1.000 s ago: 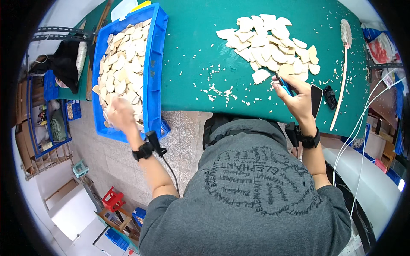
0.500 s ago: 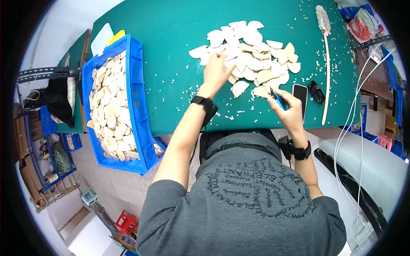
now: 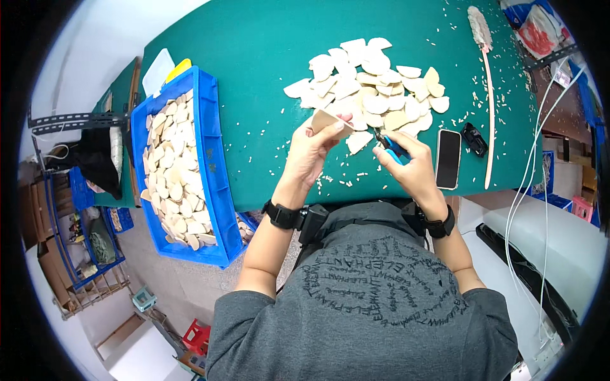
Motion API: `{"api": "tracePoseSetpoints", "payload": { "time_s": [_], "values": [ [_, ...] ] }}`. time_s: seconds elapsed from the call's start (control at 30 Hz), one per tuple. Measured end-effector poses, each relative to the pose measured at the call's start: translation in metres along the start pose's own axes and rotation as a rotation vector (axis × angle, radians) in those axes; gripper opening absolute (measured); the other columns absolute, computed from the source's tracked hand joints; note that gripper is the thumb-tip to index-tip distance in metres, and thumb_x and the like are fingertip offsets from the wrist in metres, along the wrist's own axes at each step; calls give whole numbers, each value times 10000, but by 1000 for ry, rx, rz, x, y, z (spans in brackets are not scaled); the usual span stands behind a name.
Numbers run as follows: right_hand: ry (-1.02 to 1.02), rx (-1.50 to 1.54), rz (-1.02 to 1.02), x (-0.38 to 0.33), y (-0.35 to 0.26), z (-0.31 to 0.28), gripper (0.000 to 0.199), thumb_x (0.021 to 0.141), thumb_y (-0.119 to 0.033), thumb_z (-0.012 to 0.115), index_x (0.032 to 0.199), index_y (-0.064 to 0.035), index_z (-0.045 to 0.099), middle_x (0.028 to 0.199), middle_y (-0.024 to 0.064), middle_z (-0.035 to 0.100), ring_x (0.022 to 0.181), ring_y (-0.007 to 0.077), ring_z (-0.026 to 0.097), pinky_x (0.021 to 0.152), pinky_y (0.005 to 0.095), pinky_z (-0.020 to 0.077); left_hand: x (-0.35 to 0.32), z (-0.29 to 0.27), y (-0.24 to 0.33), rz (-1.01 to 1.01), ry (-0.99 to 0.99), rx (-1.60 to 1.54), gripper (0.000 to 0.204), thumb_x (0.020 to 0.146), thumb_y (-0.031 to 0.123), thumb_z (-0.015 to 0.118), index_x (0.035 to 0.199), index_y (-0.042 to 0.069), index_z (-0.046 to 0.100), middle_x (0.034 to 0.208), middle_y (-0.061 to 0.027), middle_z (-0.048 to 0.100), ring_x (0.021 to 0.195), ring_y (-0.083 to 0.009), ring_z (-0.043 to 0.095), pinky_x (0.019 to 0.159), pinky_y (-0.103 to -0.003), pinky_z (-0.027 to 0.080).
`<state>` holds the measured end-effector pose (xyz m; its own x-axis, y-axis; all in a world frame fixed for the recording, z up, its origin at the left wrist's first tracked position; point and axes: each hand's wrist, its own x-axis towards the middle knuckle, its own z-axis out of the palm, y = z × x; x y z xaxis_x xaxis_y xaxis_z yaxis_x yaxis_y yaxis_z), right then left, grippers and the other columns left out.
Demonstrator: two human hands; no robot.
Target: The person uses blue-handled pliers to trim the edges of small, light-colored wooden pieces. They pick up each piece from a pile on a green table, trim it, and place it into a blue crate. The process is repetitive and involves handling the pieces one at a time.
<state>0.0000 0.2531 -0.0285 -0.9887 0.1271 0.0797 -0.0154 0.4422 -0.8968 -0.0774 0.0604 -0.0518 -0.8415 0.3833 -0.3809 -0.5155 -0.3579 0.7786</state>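
My left hand (image 3: 310, 151) grips a pale half-round piece (image 3: 328, 123) by its edge, lifted just in front of the pile and tilted. In my right hand (image 3: 410, 164) is a pair of blue-handled pliers or cutters (image 3: 393, 147), its dark jaws pointing toward the left hand, a short way from the piece. Beyond both hands a loose pile of the same cream-coloured half-round pieces (image 3: 375, 82) lies on the green tabletop (image 3: 267, 57). What the pieces are made of, I cannot tell.
A blue crate (image 3: 210, 152) full of similar pieces stands at the left table edge. To the right lie a phone (image 3: 448, 159), a small black object (image 3: 473, 138) and a long-handled duster (image 3: 488, 108). Small pale scraps (image 3: 445, 38) litter the cloth. White cables (image 3: 528, 171) hang at far right.
My left hand has come back from the pile toward me, now holding a half-round piece. My right hand has moved left with the pliers, and the two hands are closer together.
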Motion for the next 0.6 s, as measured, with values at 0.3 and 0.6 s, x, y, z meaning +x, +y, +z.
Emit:
{"api": "tracePoseSetpoints", "payload": {
  "time_s": [0.3, 0.6],
  "values": [
    [-59, 68, -223, 10, -37, 37, 332, 760, -201, 760, 1015, -13, 659, 854, 96, 651, 721, 152, 610, 656, 269, 493, -65, 7, 28, 192, 67, -125, 255, 859, 84, 665, 975, 90, 439, 1217, -247, 563, 1028, -255, 632, 824, -325, 562],
    [-130, 39, -287, 10, -48, 39, 331, 764, -200, 759, 1021, -20, 656, 857, 95, 658, 717, 160, 616, 654, 273, 497, -79, 1, 30, 319, 64, -42, 277, 852, 103, 686, 994, 96, 449, 1200, -241, 584, 1013, -222, 636, 813, -292, 556]
  ]
}}
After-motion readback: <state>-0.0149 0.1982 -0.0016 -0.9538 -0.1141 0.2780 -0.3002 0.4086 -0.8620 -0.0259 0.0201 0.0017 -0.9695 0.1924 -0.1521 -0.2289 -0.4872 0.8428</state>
